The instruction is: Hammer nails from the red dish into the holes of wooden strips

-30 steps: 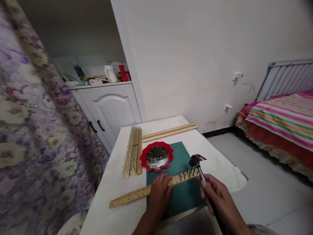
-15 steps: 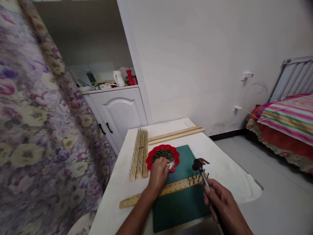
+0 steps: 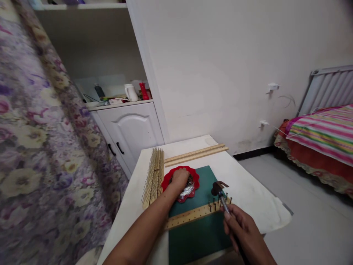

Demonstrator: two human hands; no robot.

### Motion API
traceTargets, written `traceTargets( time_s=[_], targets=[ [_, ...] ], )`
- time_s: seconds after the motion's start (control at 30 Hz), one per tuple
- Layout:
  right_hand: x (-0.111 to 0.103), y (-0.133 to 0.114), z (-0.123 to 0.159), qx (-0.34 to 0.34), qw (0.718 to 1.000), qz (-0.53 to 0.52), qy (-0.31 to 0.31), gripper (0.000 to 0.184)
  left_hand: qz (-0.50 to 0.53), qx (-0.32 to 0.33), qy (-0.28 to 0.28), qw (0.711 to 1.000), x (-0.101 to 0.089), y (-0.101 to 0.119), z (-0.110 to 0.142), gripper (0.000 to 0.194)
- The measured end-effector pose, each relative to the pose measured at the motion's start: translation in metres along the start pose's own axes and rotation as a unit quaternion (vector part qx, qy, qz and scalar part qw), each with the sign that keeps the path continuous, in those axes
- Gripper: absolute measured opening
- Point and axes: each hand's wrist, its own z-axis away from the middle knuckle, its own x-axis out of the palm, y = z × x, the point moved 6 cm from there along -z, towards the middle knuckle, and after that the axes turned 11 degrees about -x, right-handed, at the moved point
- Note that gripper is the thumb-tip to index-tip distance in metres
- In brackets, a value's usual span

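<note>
My left hand [image 3: 179, 179] reaches into a red scalloped dish [image 3: 194, 179] full of small dark nails, fingers curled down among them; what they pinch is hidden. My right hand [image 3: 242, 228] grips the handle of a small hammer [image 3: 219, 189], whose head hovers just above the right end of a drilled wooden strip [image 3: 190, 216]. That strip lies across a green mat [image 3: 202, 235] and has several nails standing in its right end.
A bundle of nailed strips [image 3: 154, 176] lies left of the dish, and two plain strips [image 3: 197, 154] lie at the table's far edge. The white table [image 3: 248, 187] stands by a wall. A floral curtain hangs left, a white cabinet behind, a striped bed right.
My left hand left the drilled strip and moved forward into the red dish of nails. The hammer stays near the strip's right end. The camera view shifted slightly.
</note>
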Motion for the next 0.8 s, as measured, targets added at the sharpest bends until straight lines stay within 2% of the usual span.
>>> traceTargets(
  time_s=[0.17,0.3,0.37,0.43,0.53,0.6,0.67,0.7,0.8],
  targets=[
    [-0.003,-0.001,-0.001,-0.006,1.0,0.0,0.009,0.028,-0.058,0.021,-0.009,0.998,-0.016,0.002,0.01,0.017],
    [-0.004,0.005,-0.005,-0.012,1.0,-0.007,0.016,0.027,-0.062,0.032,0.008,0.998,-0.038,0.015,0.049,0.02],
    [-0.003,0.006,-0.006,-0.014,1.0,-0.007,0.02,0.027,0.007,0.054,0.005,0.999,-0.046,0.03,0.082,0.02],
    [-0.001,0.006,-0.006,-0.012,1.0,-0.001,0.024,0.027,0.12,0.091,-0.044,0.988,-0.046,0.051,0.12,0.02],
    [0.005,0.005,-0.005,-0.016,1.0,0.011,0.017,0.027,0.226,0.087,-0.086,0.966,-0.043,0.071,0.164,0.017],
    [0.01,0.005,-0.002,-0.01,1.0,0.003,0.007,0.028,0.272,0.061,-0.09,0.956,-0.039,0.074,0.178,0.013],
    [0.015,0.008,0.001,0.004,1.0,-0.018,-0.006,0.03,0.351,0.009,-0.103,0.931,-0.03,0.069,0.182,0.01],
    [0.017,0.009,0.002,0.009,0.999,-0.029,-0.011,0.031,0.408,-0.027,-0.118,0.905,-0.022,0.066,0.183,0.01],
    [0.02,0.01,0.004,0.001,0.998,-0.06,-0.011,0.03,0.583,-0.141,-0.157,0.784,0.006,0.057,0.186,0.015]
  ],
)
